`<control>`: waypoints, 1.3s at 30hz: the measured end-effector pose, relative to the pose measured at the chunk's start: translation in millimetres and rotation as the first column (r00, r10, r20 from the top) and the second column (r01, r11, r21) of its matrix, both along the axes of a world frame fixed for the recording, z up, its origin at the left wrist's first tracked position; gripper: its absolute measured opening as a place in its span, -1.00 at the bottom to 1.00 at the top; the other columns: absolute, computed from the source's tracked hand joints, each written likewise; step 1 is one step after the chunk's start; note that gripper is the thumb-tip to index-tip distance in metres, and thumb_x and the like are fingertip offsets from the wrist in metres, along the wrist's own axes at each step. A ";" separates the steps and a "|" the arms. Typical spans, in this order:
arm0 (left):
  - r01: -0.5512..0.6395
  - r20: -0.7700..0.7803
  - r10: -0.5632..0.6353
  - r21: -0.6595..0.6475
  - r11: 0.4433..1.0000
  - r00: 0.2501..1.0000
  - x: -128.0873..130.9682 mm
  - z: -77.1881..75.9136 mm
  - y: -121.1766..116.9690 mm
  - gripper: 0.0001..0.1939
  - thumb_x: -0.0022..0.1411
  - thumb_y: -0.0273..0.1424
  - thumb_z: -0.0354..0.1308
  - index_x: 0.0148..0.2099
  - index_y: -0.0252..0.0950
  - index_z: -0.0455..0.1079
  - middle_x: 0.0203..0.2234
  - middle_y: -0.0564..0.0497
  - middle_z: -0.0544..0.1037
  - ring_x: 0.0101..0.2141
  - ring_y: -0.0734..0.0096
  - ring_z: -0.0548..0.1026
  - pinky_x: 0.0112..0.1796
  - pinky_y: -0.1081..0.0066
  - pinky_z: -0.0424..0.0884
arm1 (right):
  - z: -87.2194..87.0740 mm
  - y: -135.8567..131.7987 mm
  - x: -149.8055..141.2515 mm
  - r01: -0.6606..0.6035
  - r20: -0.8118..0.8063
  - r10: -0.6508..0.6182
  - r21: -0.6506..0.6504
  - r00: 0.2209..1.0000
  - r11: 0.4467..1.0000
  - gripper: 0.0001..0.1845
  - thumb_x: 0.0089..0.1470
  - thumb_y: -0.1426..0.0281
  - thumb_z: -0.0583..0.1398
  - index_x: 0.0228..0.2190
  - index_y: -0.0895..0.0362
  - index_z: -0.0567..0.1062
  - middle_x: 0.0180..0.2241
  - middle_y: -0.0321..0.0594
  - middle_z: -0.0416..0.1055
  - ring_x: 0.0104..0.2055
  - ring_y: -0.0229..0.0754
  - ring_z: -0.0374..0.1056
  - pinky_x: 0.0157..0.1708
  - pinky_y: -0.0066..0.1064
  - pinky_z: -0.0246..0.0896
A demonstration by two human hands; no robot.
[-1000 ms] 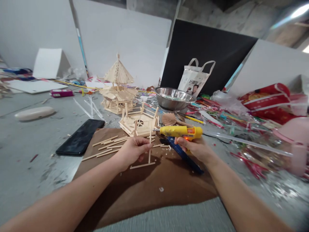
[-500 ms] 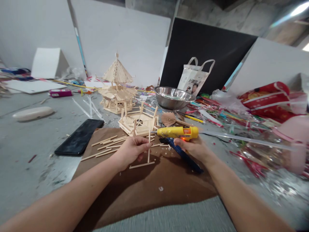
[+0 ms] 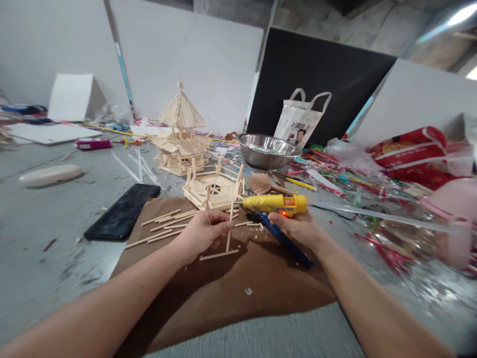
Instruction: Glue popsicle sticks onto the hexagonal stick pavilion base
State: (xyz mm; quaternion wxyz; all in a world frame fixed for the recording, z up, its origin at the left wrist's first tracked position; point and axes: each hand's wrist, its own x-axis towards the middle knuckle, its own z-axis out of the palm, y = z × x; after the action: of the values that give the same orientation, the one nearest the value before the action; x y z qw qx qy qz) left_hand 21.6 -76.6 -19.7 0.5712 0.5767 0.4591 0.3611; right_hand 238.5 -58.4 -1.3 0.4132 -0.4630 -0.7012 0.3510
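Between thumb and fingers, my left hand pinches a thin wooden stick, held nearly upright. Its lower end meets a second wooden stick lying crosswise, like an upside-down T. My right hand grips a yellow hot glue gun with a glowing orange light. The gun's nozzle points left, at the upright stick's top end. A clear glue stick juts from the gun's back. Behind my left hand stands a six-sided stick frame with short posts. Loose sticks lie beside that hand.
Brown board lies under my hands, a dark blue tool on its right. A black phone rests at left. Farther back are a stick pavilion, a steel bowl and a tote bag. Scraps and plastic clutter the right.
The glue gun has shifted slightly left with my right hand. The upright stick now leans a little more to the right at its top. My left hand has stayed nearly in place.
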 end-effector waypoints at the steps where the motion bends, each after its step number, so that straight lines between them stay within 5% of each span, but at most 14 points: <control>1: -0.004 -0.002 0.004 0.003 1.000 1.000 -0.1 -0.4 0.2 -0.73 -0.06 -0.21 0.10 -0.45 -0.35 0.27 -0.73 0.20 0.23 -0.75 0.71 0.13 -0.71 0.61 0.06 | -0.1 0.1 0.2 0.002 0.001 -0.002 0.004 1.000 1.000 -0.83 -0.22 0.25 0.22 -0.56 0.10 0.44 -0.60 -0.28 0.35 -0.39 -0.17 0.32 -0.59 -0.46 0.22; 13: -0.040 -0.007 0.040 0.011 0.999 0.999 0.7 -1.5 0.8 -0.73 -0.09 -0.22 0.12 -0.48 -0.34 0.23 -0.76 0.22 0.19 -0.77 0.71 0.13 -0.74 0.62 0.03 | 0.4 -0.4 1.0 0.034 0.044 -0.035 0.026 0.998 0.999 -0.71 -0.22 0.24 0.22 -0.38 0.12 0.46 -0.58 -0.29 0.36 -0.41 -0.19 0.32 -0.61 -0.49 0.19; 39: -0.063 -0.067 0.062 -0.011 0.998 0.996 0.7 -3.2 1.9 -0.70 -0.12 -0.20 0.15 -0.53 -0.32 0.17 -0.82 0.23 0.19 -0.80 0.70 0.10 -0.75 0.62 -0.02 | 2.4 -1.9 -1.6 0.009 0.014 -0.008 -0.045 1.000 0.999 -0.74 -0.27 0.23 0.24 -0.46 0.11 0.44 -0.61 -0.34 0.30 -0.51 -0.27 0.25 -0.59 -0.48 0.16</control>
State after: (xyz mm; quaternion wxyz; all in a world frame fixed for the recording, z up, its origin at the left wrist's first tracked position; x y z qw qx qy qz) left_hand 22.4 -74.7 -22.9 0.5476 0.5700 0.4981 0.3565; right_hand 236.9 -60.3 1.1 0.3993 -0.4775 -0.6941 0.3615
